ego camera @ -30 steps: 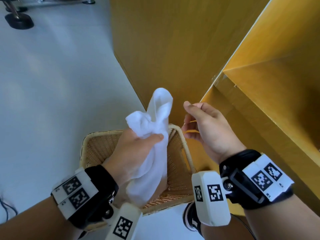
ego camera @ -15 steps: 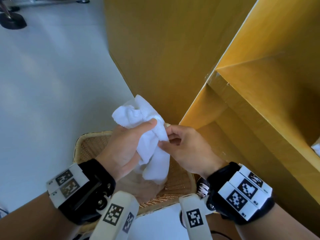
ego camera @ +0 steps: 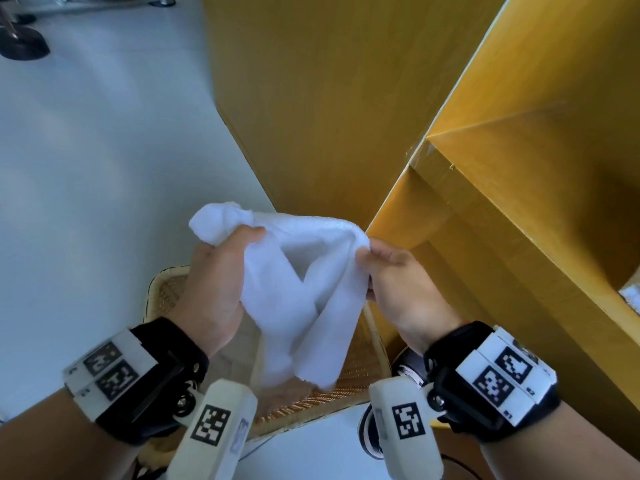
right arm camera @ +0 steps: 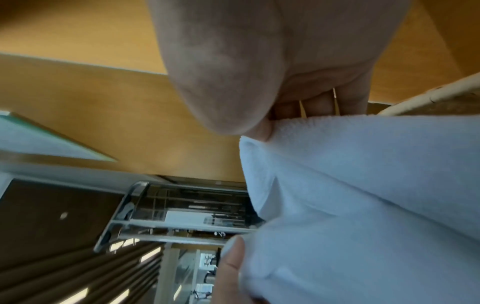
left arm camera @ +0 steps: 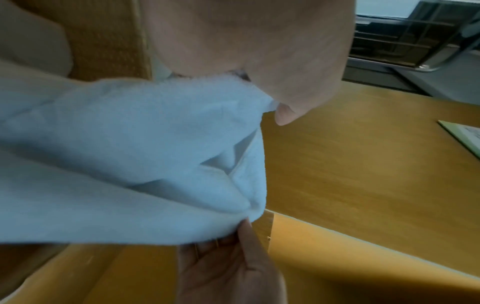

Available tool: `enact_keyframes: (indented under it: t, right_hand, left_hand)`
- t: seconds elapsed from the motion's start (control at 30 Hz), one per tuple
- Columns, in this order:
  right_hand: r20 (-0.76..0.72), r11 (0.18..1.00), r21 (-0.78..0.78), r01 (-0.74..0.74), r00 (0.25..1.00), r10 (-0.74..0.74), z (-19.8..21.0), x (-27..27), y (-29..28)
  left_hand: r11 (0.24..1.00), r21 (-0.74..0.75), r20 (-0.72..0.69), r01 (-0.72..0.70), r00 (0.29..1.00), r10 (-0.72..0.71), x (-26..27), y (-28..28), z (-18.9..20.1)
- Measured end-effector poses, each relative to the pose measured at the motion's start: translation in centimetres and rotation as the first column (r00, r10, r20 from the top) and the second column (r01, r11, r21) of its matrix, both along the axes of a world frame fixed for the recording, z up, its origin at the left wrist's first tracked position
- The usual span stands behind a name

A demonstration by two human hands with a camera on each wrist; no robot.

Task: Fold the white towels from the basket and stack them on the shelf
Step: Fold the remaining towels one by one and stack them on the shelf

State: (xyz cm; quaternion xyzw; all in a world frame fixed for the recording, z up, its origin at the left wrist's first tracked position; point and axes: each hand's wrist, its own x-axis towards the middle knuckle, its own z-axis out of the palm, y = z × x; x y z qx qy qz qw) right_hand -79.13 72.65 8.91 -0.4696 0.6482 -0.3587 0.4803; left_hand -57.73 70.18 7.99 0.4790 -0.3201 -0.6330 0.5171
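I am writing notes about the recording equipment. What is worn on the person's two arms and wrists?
No sleeves show. The left hand and right hand are bare. Each wrist carries a black strap with a white block bearing two black-and-white square markers, plus a cream rounded camera housing with one more marker.

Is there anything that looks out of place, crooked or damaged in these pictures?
Nothing stands out. The white towel is crumpled and not yet folded, held above the wicker basket by the left hand and the right hand. No tear or stain shows on it, and the wooden shelf looks intact.
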Motion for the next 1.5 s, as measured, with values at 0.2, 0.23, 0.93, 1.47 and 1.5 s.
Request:
enact_keyframes:
  t: [0.2,0.23,0.93,1.47,1.5]
  right_hand:
    - [0.356,0.968,0.125,0.22,0.9,-0.25,0.6,-0.8,-0.4]
    - [0.378,0.962,0.137,0.238,0.885,-0.273,0.8,-0.8,-0.4]
    - [0.713,0.928,0.35,0.124,0.607,-0.35,3.5,-0.7,-1.1]
    - [0.442,0.93,0.331,0.157,0.845,-0.301,2.2,-1.3,-0.8]
    - [0.417,0.934,0.335,0.125,0.869,-0.266,2.0,-1.2,-0.7]
  left_hand:
    - [0.994,0.109,0.109,-0.023,0.994,0.011,0.9,0.0,-0.5]
    - [0.993,0.116,0.134,-0.029,0.991,0.013,1.0,0.0,-0.7]
    - [0.878,-0.081,0.325,0.473,0.845,-0.425,0.4,1.9,-1.6]
    - [0.95,-0.227,0.028,0.215,0.976,-0.215,0.2,1.3,-0.4]
    - [0.946,-0.242,0.028,0.216,0.976,-0.215,0.2,1.3,-0.3]
